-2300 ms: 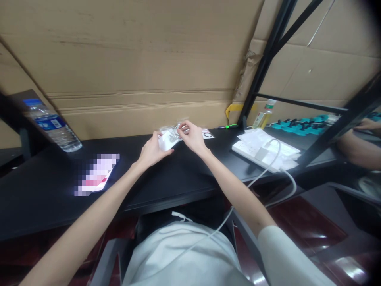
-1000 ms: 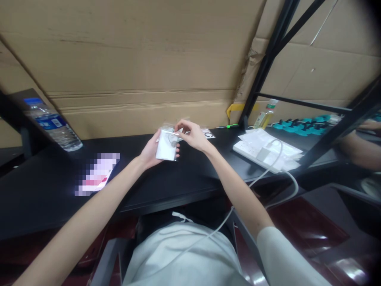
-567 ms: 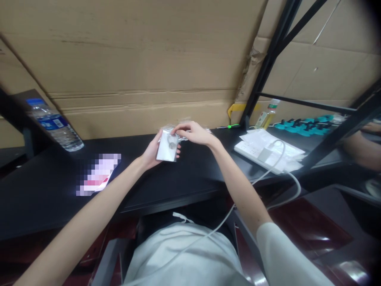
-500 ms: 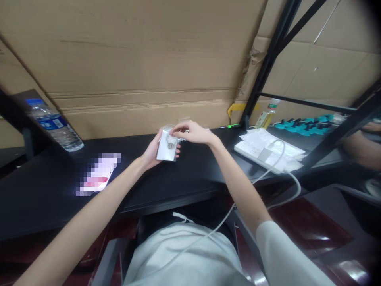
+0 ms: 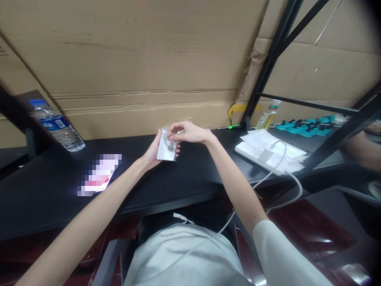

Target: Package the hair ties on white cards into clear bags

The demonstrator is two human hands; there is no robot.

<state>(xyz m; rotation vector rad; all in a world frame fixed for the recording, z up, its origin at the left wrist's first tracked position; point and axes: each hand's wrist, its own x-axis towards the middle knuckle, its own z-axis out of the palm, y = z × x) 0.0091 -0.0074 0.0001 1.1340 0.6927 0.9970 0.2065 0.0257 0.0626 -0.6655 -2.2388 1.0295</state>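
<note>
My left hand (image 5: 153, 151) is wrapped round a small clear plastic packet (image 5: 162, 153) with a white card in it, tilted toward me above the black table. On the packet's front shows a round, dark metal charm (image 5: 170, 147), perhaps inside the plastic; I cannot tell. At the packet's top right my right hand (image 5: 187, 132) has thumb and index finger pinched together. A thin shiny bit shows by those fingertips, too small to name. Behind the right fingers, the packet's upper edge is partly hidden.
On the left stand a water bottle (image 5: 59, 127) and a lit phone (image 5: 101, 173). To the right lie a white power strip (image 5: 256, 159), papers (image 5: 287, 149) and a white cable (image 5: 293, 178). Farther right are a drink bottle (image 5: 268, 115), teal parts (image 5: 306, 126) and another person's arm (image 5: 363, 149).
My right fingers have shifted slightly left and down, closing into a pinch over the packet's upper front. The left hand keeps its hold in nearly the same place.
</note>
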